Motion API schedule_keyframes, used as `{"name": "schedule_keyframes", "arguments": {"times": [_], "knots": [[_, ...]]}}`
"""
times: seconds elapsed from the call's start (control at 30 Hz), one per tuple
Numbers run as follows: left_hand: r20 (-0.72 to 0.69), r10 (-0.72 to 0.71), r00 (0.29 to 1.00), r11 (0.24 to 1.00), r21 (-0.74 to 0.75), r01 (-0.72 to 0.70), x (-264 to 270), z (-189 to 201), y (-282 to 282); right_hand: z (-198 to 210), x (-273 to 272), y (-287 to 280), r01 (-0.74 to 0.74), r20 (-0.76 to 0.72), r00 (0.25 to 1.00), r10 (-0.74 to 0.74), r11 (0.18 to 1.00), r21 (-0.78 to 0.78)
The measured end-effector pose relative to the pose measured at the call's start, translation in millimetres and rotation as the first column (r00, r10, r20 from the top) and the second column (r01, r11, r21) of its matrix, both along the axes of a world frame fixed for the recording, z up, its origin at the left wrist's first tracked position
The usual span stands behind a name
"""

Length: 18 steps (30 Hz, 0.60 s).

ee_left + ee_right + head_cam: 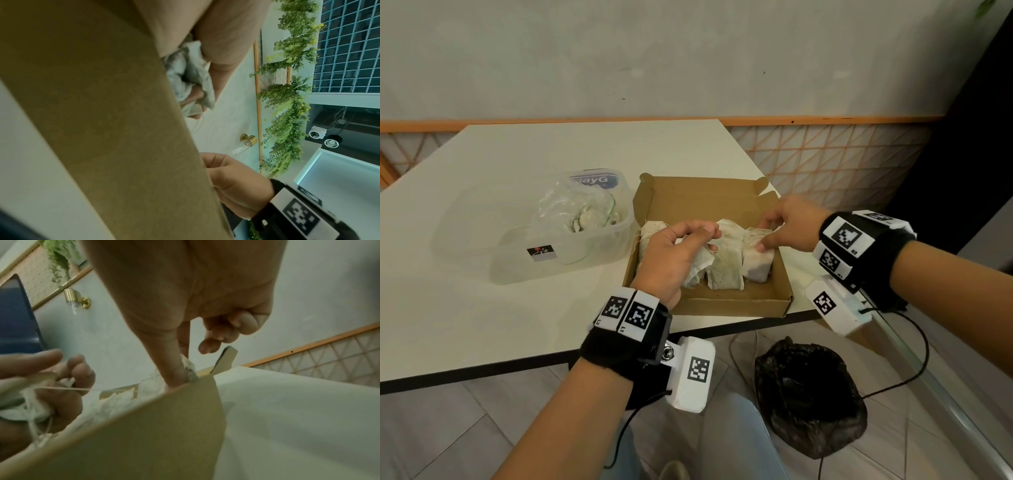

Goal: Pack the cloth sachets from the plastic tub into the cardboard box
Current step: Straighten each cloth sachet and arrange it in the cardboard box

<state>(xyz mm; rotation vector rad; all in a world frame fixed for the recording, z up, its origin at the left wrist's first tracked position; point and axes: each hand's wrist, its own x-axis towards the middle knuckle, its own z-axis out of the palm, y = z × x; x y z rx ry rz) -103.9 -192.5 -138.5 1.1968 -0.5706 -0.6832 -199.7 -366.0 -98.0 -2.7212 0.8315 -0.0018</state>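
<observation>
Gripping a crumpled sachet (697, 265) over the cardboard box (736, 303), the left hand (671, 257) was seen; the end sachet (756, 265) was pinched by the right hand (789, 224). Loose threads could be snagged, dragging packed sachets out. More remained in the plastic tub (524, 257).

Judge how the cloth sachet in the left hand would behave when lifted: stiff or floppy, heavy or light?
Probably floppy: the sachet crumples and folds inside the left hand. Likely light, since a few fingers pinch it without visible strain. Loose threads trail from it, so it may snag on the cardboard box.
</observation>
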Motion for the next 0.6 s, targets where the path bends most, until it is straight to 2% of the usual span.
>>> {"name": "schedule_keyframes", "arguments": {"times": [0.13,0.27,0.37,0.47,0.6], "knots": [[-0.002,0.003,1.0,1.0,-0.003,-0.003,-1,0,0,7,4,5,-0.04,-0.018,0.999,0.038,0.993,-0.11],[-0.014,0.002,1.0,1.0,-0.001,-0.002,1,-1,0,15,-16,20,-0.015,0.126,0.991,0.035,0.987,-0.158],[-0.019,0.004,1.0,1.0,0.001,-0.004,2,-2,0,10,-33,40,-0.077,0.015,0.997,0.081,0.979,-0.191],[-0.038,0.027,0.999,0.999,0.019,-0.026,4,-4,-2,-4,-36,49,-0.093,-0.112,0.991,0.068,0.966,-0.242],[-0.145,0.034,0.989,0.999,0.025,-0.031,9,-4,-2,-10,-31,45,-0.077,-0.122,0.992,0.04,0.944,-0.319]]}}
